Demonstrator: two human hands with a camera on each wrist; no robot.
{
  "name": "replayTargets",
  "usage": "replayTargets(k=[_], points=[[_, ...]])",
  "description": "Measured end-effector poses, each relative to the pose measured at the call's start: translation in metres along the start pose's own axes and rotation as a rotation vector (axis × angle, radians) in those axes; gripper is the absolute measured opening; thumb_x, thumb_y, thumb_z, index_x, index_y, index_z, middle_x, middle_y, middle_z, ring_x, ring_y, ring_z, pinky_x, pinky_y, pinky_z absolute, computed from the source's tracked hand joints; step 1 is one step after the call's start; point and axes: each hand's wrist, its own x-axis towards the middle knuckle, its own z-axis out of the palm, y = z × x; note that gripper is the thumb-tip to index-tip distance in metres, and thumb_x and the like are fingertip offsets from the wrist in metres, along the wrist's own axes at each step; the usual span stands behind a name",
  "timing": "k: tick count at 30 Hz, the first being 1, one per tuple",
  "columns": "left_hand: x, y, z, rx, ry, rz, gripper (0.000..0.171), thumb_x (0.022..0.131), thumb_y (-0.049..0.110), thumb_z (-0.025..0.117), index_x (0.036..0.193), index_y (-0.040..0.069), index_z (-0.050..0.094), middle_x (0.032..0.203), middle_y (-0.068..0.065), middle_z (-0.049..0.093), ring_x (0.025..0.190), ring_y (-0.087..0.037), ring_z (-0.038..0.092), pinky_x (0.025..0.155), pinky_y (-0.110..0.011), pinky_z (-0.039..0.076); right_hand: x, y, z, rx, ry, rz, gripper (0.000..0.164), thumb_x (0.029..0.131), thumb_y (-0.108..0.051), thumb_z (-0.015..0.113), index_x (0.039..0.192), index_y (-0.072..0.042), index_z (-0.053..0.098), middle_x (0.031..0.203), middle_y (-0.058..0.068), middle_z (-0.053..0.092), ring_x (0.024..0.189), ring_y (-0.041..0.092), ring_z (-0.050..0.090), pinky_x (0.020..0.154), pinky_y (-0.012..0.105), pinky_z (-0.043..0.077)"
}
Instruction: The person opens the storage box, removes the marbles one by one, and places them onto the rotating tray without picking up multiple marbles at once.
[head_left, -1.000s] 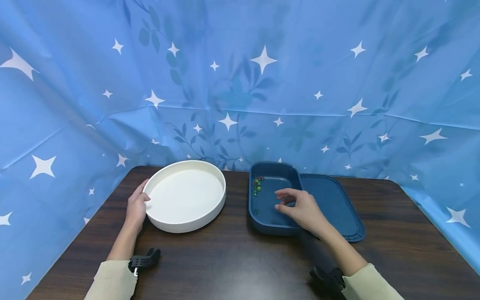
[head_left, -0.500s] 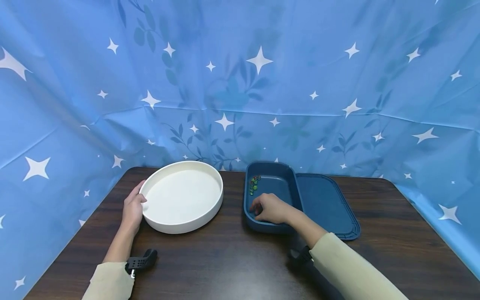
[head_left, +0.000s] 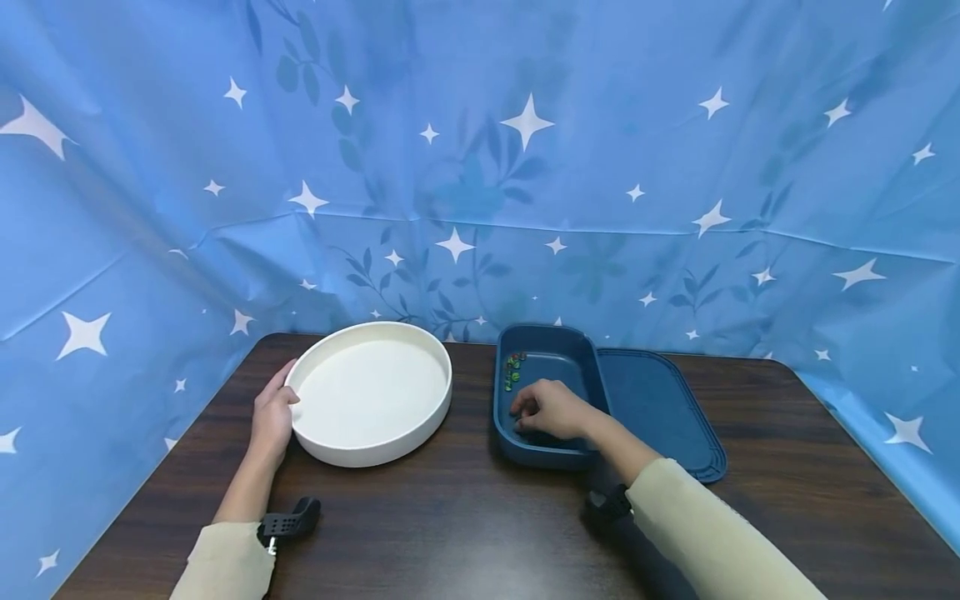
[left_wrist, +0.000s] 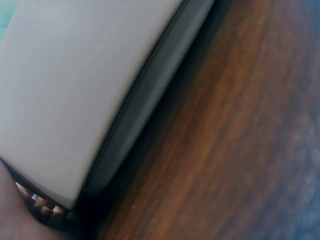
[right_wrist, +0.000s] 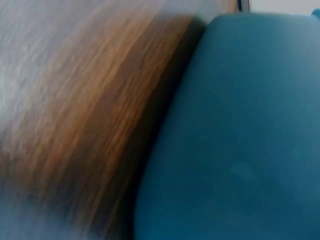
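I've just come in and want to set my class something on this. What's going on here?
A person's left hand grips the rim of a round white tray on the dark table. The right hand reaches into a blue box; whether it holds anything can't be seen. Small green and red pieces lie along the box's left side, and a flat blue panel lies to its right.

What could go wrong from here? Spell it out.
The right hand, reaching into the box, could scatter the small pieces beside it. Those pieces look tiny, so one might slip if picked up. The left hand grips the tray, so a tug might shift it.
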Motion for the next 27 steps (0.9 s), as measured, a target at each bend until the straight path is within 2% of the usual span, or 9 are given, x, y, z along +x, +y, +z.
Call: replayTargets(k=[4,10,16,19,24,27], points=[[0.001,-0.001,-0.001,-0.003,0.003,0.012,0.073,0.090,-0.001,0.027,0.162,0.015,0.026,0.170,-0.005,0.020,0.157,-0.027,0.017,0.126,-0.047,0.017,0.000,0.007,-0.004,0.072,0.048,0.006,0.019,0.094,-0.012,0.068,0.109,-0.003,0.076,0.087,0.002,0.074,0.073,0.009,0.062,0.065,0.025,0.051],[0.002,-0.003,-0.001,-0.030,-0.003,0.023,0.072,0.091,-0.002,0.024,0.161,0.014,0.026,0.169,-0.004,0.021,0.157,-0.025,0.018,0.127,-0.045,0.017,0.001,0.005,-0.011,0.165,0.123,-0.003,0.023,0.096,-0.020,0.068,0.110,-0.004,0.077,0.092,0.012,0.076,0.069,0.017,0.069,0.061,0.030,0.058],[0.002,0.000,0.003,-0.045,-0.011,0.035,0.072,0.090,-0.002,0.025,0.161,0.013,0.028,0.169,-0.004,0.023,0.157,-0.024,0.019,0.127,-0.043,0.018,-0.001,0.001,-0.019,0.206,0.181,0.014,0.023,0.094,-0.019,0.070,0.111,-0.003,0.074,0.095,0.013,0.076,0.071,0.019,0.070,0.064,0.034,0.059],[0.001,0.002,0.004,-0.014,0.019,0.031,0.072,0.089,-0.002,0.028,0.160,0.014,0.032,0.167,-0.004,0.027,0.156,-0.026,0.023,0.126,-0.044,0.020,-0.001,-0.002,-0.023,0.222,0.199,0.012,0.023,0.094,-0.018,0.070,0.111,-0.003,0.072,0.096,0.015,0.076,0.073,0.021,0.071,0.065,0.035,0.059],[-0.003,0.003,0.002,0.105,0.107,0.023,0.073,0.084,0.001,0.036,0.155,0.018,0.042,0.163,-0.005,0.035,0.153,-0.028,0.031,0.122,-0.047,0.027,0.001,-0.005,-0.029,0.261,0.252,0.002,0.027,0.094,-0.017,0.069,0.116,-0.002,0.070,0.102,0.021,0.076,0.074,0.026,0.072,0.066,0.039,0.059],[-0.005,0.002,0.004,0.142,0.109,0.047,0.073,0.083,0.000,0.038,0.154,0.016,0.044,0.162,-0.008,0.038,0.152,-0.030,0.032,0.121,-0.048,0.029,0.002,-0.005,-0.033,0.281,0.282,-0.007,0.027,0.095,-0.017,0.068,0.117,-0.001,0.070,0.102,0.023,0.075,0.078,0.034,0.072,0.068,0.044,0.059]])
